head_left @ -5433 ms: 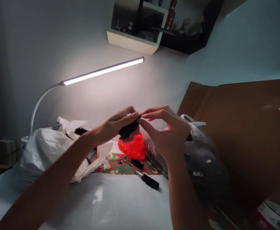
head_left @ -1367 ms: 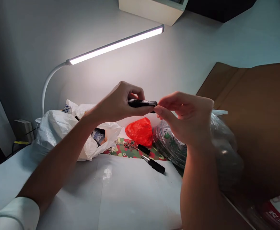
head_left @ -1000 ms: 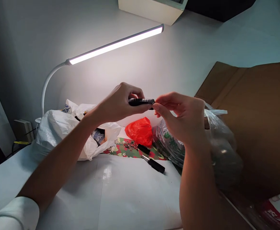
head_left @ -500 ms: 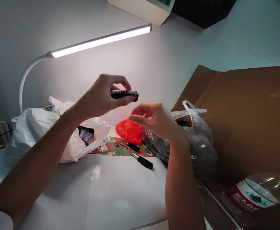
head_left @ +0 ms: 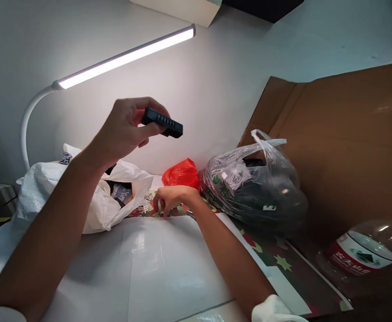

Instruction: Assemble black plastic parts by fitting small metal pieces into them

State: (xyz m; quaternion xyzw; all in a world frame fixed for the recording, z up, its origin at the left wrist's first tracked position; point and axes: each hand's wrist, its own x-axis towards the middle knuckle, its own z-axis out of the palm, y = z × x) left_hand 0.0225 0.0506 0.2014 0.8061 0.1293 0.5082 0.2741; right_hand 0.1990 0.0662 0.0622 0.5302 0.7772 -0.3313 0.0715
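Observation:
Raised in front of the wall, my left hand (head_left: pixel 118 127) grips a black ribbed plastic piece (head_left: pixel 162 122) between thumb and fingers. It is a small rectangular block with a row of slots along one side. My right hand (head_left: pixel 174 197) reaches down to the far part of the table, fingers bent downward and apart. Its fingertips are at small metal parts (head_left: pixel 145 206) scattered on a camouflage-patterned sheet (head_left: pixel 132 214). Whether they touch one is too small to make out. My right hand and forearm mostly hide the black-handled tool and black cap behind them.
A white plastic bag (head_left: pixel 98 210) lies open at left, below a lit lamp (head_left: pixel 129 57). Behind my right hand sits a red bag (head_left: pixel 182 174). To the right are a filled clear bag (head_left: pixel 259 192), a cardboard sheet (head_left: pixel 343 143) and a plastic bottle (head_left: pixel 364 250). A white sheet (head_left: pixel 169 268) covers the table front.
My right hand has moved down and left, from beside the black piece to the small metal parts. My left hand has shifted slightly left and turned the piece. The view has shifted somewhat.

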